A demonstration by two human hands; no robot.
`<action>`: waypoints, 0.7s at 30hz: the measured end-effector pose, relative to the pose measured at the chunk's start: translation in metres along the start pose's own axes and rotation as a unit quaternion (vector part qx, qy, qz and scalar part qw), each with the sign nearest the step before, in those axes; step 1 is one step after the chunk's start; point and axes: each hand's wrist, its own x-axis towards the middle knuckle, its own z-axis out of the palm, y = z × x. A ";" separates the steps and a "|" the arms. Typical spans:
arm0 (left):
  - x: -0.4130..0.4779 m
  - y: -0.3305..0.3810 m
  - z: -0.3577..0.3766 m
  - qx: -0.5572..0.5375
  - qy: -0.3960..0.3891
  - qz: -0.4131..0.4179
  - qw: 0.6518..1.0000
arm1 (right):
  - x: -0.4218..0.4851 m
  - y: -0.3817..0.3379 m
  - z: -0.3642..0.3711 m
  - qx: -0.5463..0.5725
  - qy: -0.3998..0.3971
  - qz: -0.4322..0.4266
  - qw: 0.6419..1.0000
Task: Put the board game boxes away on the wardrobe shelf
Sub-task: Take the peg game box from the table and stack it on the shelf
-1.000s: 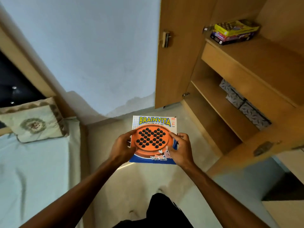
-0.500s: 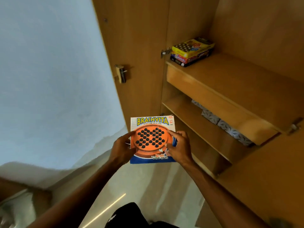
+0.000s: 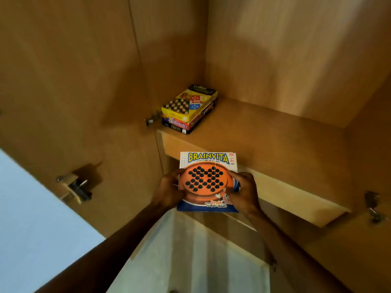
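Note:
I hold a Brainvita box (image 3: 208,180), white and blue with an orange peg board printed on it, flat in front of me. My left hand (image 3: 169,190) grips its left edge and my right hand (image 3: 243,192) grips its right edge. The box hangs just in front of the wooden wardrobe shelf (image 3: 275,144), level with the shelf's front edge. At the shelf's far left corner lies a stack of game boxes (image 3: 189,108): a yellow one with dice and a chequered board on top, darker ones beneath.
The open wardrobe door (image 3: 74,92) stands on the left with a metal hinge (image 3: 76,186). Another hinge (image 3: 373,206) sits at the right. The wardrobe's back wall (image 3: 296,49) rises behind the shelf. Pale floor (image 3: 186,261) shows below my arms.
My view has swung from the bed and wall to the wardrobe interior. The Brainvita box, held in both hands throughout, has come up to the shelf's front edge.

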 end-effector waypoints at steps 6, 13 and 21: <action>0.115 0.039 -0.012 0.003 0.010 0.032 0.999 | 0.119 -0.009 0.004 -0.026 0.045 -0.014 0.999; 0.250 0.085 -0.023 0.010 0.092 0.050 0.994 | 0.273 -0.033 0.010 0.015 0.012 -0.046 0.999; 0.347 0.104 -0.049 -0.012 -0.046 0.005 0.999 | 0.376 -0.040 0.030 0.071 -0.085 -0.004 0.994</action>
